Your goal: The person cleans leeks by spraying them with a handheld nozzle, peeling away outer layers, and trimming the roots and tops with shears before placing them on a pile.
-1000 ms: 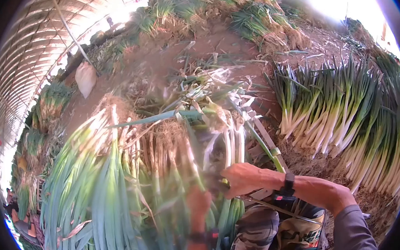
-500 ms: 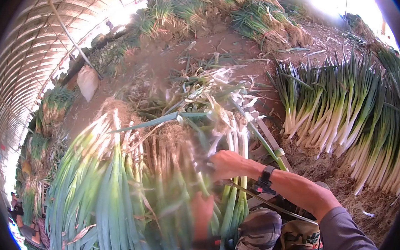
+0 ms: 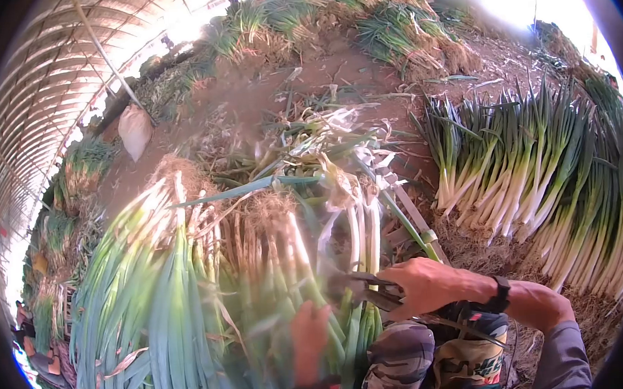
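Observation:
A thick layer of long green onions (image 3: 178, 295) lies in front of me, roots away from me and leaves toward me. My left hand (image 3: 311, 333), partly blurred, is closed on the stalk of a green onion (image 3: 302, 256) among them. In my right hand (image 3: 431, 285) is a dark pronged hand tool (image 3: 374, 290); its exact kind is hard to make out, and its tip is blurred. The tool points left across pale, peeled-looking green onion stalks (image 3: 357, 238) near my knee. Loose, whitish skins (image 3: 336, 182) hang beyond those stalks.
Rows of white-stemmed green onions (image 3: 517, 168) lie on the soil at right. Leaf scraps (image 3: 301, 138) litter the ground ahead. Root-on bundles (image 3: 409, 35) stand farther back. My camouflage-clad knee (image 3: 400, 357) and a metal bar (image 3: 416, 216) are close by. A pale sack (image 3: 136, 130) is at left.
My right hand has moved right and toward me with the dark tool, away from the stalks by my left hand. My left hand has stayed nearly in place.

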{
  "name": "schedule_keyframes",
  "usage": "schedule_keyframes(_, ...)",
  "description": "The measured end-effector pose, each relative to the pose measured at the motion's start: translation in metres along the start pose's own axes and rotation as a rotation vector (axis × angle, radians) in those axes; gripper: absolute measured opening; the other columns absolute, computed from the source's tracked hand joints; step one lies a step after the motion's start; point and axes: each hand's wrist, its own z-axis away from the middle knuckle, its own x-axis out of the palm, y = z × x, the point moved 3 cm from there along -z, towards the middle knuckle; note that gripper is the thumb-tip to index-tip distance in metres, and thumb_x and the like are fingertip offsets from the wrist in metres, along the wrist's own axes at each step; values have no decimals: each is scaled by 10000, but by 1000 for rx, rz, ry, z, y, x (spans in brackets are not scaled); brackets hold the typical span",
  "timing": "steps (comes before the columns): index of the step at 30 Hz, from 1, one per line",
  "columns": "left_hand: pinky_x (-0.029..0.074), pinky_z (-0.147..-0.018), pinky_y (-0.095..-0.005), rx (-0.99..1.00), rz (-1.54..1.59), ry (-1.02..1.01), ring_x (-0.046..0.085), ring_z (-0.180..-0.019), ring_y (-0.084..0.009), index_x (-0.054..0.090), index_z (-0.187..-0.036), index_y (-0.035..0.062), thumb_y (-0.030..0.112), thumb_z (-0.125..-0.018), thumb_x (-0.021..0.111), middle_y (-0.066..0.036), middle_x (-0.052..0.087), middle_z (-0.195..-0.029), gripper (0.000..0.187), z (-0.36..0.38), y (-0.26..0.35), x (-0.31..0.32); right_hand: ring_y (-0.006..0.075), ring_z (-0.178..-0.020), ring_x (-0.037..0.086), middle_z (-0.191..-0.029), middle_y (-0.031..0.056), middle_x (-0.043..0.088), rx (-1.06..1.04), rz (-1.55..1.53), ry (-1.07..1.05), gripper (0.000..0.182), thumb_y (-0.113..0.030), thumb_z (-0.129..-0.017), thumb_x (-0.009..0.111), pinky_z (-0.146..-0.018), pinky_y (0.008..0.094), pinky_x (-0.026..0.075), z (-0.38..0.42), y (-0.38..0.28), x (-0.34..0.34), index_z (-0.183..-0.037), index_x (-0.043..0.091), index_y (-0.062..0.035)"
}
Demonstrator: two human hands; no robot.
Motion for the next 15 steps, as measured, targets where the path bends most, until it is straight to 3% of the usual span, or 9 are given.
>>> schedule_keyframes(3,481,-621,-339,-49,164,-62,589,-640,-158,665,-991,-15,212,-861,748,-100,658,-736,275,-5,10,19,380,-861,697,-1018,237,702,1,38,15,746,-355,-736,822,-751,433,549,21,1,2,-1306,588,67)
schedule_keyframes(10,500,-681,-405,65,52,2,628,-679,-295,661,-937,-21,231,-876,682,-186,679,-780,261,-29,18,34,407,-890,690,-1001,247,696,11,30,-99,786,-383,-712,846,-767,448,553,17,15,22,-1283,588,91)
schedule_keyframes(11,514,-769,-375,-8,80,-165,660,-786,-243,660,-1034,-34,186,-877,644,-166,709,-880,270,-32,11,35,409,-891,689,-999,247,696,-3,33,-138,785,-386,-709,847,-766,449,554,15,15,24,-1277,591,92)
schedule_keyframes(14,510,-860,-330,-101,284,-221,660,-926,-185,631,-1165,-61,140,-868,608,-143,718,-1024,360,-27,-29,49,402,-882,694,-1000,252,696,64,102,-134,777,-394,-713,841,-765,453,555,10,8,23,-1269,597,91)
schedule_keyframes(15,493,-918,-303,-167,376,-361,630,-1025,-147,602,-1251,-68,110,-863,573,-123,700,-1127,428,-24,-36,45,402,-879,694,-995,253,697,55,92,-128,772,-396,-714,839,-767,454,555,9,5,22,-1266,599,89)
